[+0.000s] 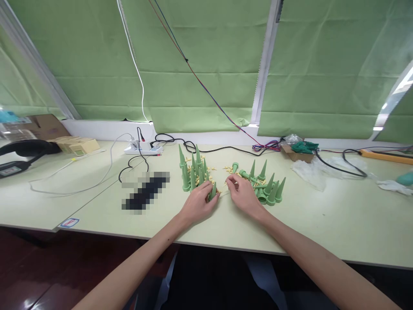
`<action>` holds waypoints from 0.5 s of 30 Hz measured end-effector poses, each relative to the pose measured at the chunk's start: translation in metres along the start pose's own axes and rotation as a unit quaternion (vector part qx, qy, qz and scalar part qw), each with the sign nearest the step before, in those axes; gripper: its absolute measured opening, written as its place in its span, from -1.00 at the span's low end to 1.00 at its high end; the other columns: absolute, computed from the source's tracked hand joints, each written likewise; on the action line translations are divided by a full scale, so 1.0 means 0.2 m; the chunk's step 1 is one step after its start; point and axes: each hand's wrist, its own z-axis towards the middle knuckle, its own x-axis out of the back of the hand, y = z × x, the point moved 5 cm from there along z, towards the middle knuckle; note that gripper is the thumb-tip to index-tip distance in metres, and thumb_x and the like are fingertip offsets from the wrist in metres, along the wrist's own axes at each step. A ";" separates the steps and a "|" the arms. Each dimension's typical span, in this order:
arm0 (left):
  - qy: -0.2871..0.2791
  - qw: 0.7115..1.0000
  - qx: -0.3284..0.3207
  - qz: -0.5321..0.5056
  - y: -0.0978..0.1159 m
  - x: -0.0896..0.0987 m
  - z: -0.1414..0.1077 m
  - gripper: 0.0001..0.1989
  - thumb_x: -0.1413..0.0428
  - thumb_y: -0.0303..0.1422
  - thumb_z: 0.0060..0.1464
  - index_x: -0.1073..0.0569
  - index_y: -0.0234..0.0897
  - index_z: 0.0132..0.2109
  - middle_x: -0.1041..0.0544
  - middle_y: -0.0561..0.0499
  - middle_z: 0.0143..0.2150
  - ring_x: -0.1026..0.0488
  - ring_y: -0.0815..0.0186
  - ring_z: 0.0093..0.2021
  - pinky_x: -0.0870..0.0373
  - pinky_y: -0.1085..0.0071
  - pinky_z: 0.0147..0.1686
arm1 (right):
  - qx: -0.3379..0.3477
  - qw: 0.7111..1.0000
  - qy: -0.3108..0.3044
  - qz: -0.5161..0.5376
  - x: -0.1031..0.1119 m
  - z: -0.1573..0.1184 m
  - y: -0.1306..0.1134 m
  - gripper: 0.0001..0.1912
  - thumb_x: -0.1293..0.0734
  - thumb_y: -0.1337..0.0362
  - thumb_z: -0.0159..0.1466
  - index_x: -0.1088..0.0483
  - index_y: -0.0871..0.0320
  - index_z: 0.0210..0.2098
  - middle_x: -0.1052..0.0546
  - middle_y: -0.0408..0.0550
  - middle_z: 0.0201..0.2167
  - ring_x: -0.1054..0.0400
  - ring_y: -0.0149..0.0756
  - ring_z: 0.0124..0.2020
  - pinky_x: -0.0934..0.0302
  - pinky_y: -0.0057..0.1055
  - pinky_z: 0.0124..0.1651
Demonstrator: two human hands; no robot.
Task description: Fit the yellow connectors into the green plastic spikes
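Observation:
My left hand (pixel 199 201) is closed around a green plastic cone (pixel 213 190), low over the table at the front of a group of cones. Behind it, several more green cones (pixel 185 175) stand upright close together. My right hand (pixel 242 193) is pinched just to the right, thumb and forefinger together; whatever is between the fingertips is too small to make out. Beyond that hand lies a second cluster of green cones (pixel 271 194), some upright and some on their sides. Small yellow pieces (pixel 228 168) are scattered among and between both groups.
A power strip (pixel 142 148) with cables sits at the back left, and a pixelated dark object (pixel 146 191) lies left of the cones. Headphones (pixel 29 150) and yellow boxes (pixel 80 146) are far left. Clear plastic bags (pixel 309 172) and a small cardboard box (pixel 298 155) stand back right.

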 end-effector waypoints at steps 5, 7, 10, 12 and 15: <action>0.045 0.999 -0.025 -0.009 0.00 0.01 -0.01 -0.67 -0.02 -0.33 0.22 -0.11 -0.25 -0.48 -0.25 0.07 -0.45 -0.18 0.42 -0.49 -0.12 0.44 -0.49 | -0.003 1.000 -0.009 -0.004 0.00 0.00 0.00 -0.82 -0.15 0.25 0.33 -0.32 0.12 -0.35 -0.49 -0.10 -0.41 -0.32 -0.30 -0.43 -0.15 -0.37 -0.32; 0.053 0.998 -0.029 -0.012 0.00 0.01 -0.01 -0.66 -0.02 -0.33 0.22 -0.10 -0.25 -0.48 -0.24 0.07 -0.46 -0.17 0.43 -0.49 -0.12 0.44 -0.50 | -0.005 1.000 -0.016 0.003 -0.01 0.00 0.00 -0.81 -0.15 0.25 0.33 -0.33 0.12 -0.35 -0.50 -0.09 -0.39 -0.33 -0.30 -0.41 -0.16 -0.37 -0.31; 0.058 0.998 -0.032 -0.016 0.00 0.02 -0.01 -0.66 -0.02 -0.32 0.23 -0.09 -0.25 -0.48 -0.23 0.08 -0.46 -0.17 0.43 -0.49 -0.12 0.44 -0.50 | -0.008 0.999 -0.025 0.019 -0.01 0.00 0.00 -0.80 -0.15 0.22 0.33 -0.33 0.12 -0.35 -0.50 -0.09 -0.39 -0.33 -0.30 -0.42 -0.17 -0.37 -0.32; 0.056 0.998 -0.033 -0.018 0.00 0.02 -0.01 -0.66 -0.02 -0.31 0.23 -0.10 -0.25 -0.47 -0.23 0.08 -0.45 -0.17 0.43 -0.48 -0.12 0.44 -0.49 | -0.016 0.999 -0.030 0.031 -0.02 0.00 0.01 -0.80 -0.16 0.20 0.32 -0.32 0.12 -0.37 -0.48 -0.10 -0.40 -0.31 -0.32 -0.46 -0.17 -0.38 -0.35; 0.053 0.998 -0.030 -0.020 0.00 0.02 -0.01 -0.66 -0.01 -0.30 0.24 -0.10 -0.25 -0.47 -0.24 0.07 -0.44 -0.17 0.43 -0.48 -0.13 0.43 -0.48 | -0.026 0.998 -0.034 0.051 -0.02 0.00 0.01 -0.79 -0.17 0.18 0.32 -0.30 0.12 -0.37 -0.46 -0.11 -0.42 -0.27 -0.34 -0.51 -0.16 -0.39 -0.41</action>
